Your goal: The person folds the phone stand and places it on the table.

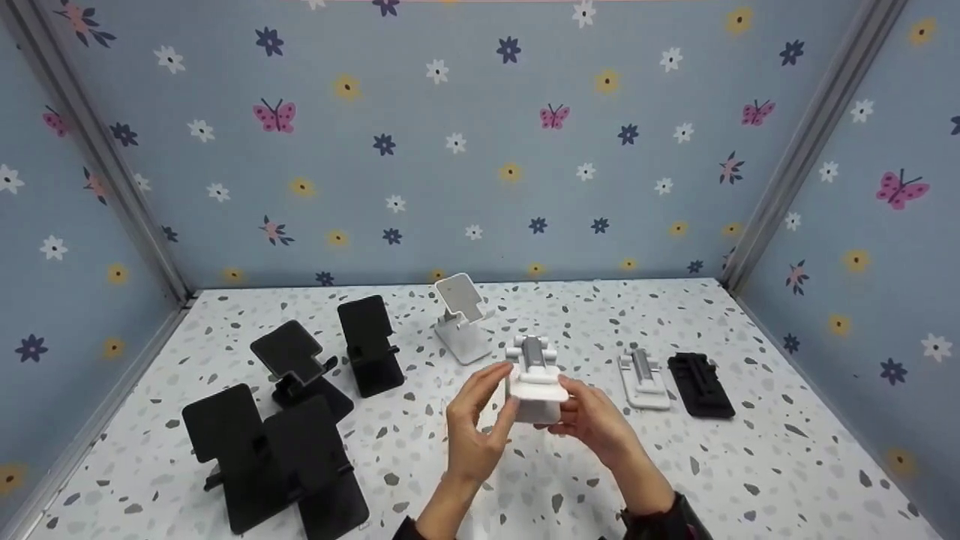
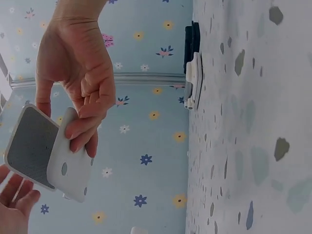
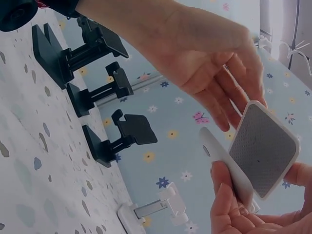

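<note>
A white phone stand (image 1: pixel 534 386) is held up above the table between both hands, its two plates set at an angle. My left hand (image 1: pixel 478 431) pinches its left edge between thumb and fingers. On the other side my right hand (image 1: pixel 600 427) grips it, with fingers against one plate. In the left wrist view, the right hand (image 2: pixel 80 63) holds the plate with oval holes (image 2: pixel 70 165). A grey padded face (image 3: pixel 265 146) shows on the other plate in the right wrist view, where the left hand (image 3: pixel 214 68) touches its corner.
Several unfolded black phone stands (image 1: pixel 289 352) stand on the left of the speckled table (image 1: pixel 442 487). An unfolded white stand (image 1: pixel 461 300) is behind the hands. To the right lie a folded white stand (image 1: pixel 645 382) and a folded black stand (image 1: pixel 701 386). Patterned walls (image 1: pixel 480 187) surround the table.
</note>
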`<control>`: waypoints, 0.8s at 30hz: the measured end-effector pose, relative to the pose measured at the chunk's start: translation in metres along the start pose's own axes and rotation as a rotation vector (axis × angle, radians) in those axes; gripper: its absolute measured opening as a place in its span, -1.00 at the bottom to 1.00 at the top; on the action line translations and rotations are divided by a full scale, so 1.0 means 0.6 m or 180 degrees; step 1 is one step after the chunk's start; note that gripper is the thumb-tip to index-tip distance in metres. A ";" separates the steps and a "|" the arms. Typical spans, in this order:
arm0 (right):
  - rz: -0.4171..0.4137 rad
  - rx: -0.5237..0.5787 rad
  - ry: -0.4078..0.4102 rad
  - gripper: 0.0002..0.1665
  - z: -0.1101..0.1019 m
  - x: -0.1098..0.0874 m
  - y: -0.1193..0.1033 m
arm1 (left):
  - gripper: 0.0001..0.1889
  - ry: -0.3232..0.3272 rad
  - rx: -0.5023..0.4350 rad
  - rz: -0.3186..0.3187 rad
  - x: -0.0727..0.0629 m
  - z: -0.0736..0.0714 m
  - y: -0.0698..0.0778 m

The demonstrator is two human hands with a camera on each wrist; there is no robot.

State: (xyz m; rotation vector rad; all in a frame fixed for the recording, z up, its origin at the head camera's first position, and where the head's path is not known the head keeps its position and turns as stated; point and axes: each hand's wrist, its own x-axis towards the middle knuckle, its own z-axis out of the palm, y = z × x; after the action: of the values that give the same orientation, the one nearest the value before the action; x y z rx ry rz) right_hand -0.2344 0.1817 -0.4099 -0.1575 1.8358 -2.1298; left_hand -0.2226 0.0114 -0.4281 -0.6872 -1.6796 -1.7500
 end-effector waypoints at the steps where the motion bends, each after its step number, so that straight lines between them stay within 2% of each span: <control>1: -0.0009 0.0017 0.0012 -0.48 0.000 0.000 -0.001 | -0.65 -0.0006 -0.0033 -0.0270 0.000 -0.001 0.003; 5: -0.0069 0.0024 0.0030 -0.50 0.001 -0.002 -0.002 | -0.54 -0.0125 0.0164 -0.1312 -0.001 -0.002 0.010; 7: -0.0093 0.0031 0.0049 -0.53 0.001 -0.002 -0.003 | -0.48 -0.0240 0.0253 -0.1643 0.000 -0.002 0.012; 9: -0.0116 0.0039 0.0069 -0.56 0.000 -0.002 -0.002 | -0.44 -0.0344 0.0216 -0.1874 0.002 -0.002 0.011; 12: -0.0136 0.0061 0.0109 -0.60 0.000 -0.001 -0.001 | -0.43 -0.0389 0.0000 -0.2065 0.005 -0.002 0.008; 15: -0.0145 0.0059 0.0127 -0.60 -0.001 0.001 0.001 | -0.42 -0.0376 -0.0209 -0.2151 0.006 -0.001 0.004; 24: -0.0232 -0.0035 0.0256 -0.62 -0.001 0.010 0.013 | -0.47 -0.0365 -0.0409 -0.2103 0.004 -0.002 0.003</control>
State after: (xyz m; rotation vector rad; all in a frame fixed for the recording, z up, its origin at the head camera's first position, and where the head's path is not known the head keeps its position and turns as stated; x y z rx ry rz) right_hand -0.2392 0.1796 -0.4183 -0.1455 1.9145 -2.2056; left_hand -0.2229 0.0099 -0.4249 -0.2960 -2.0376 -2.3157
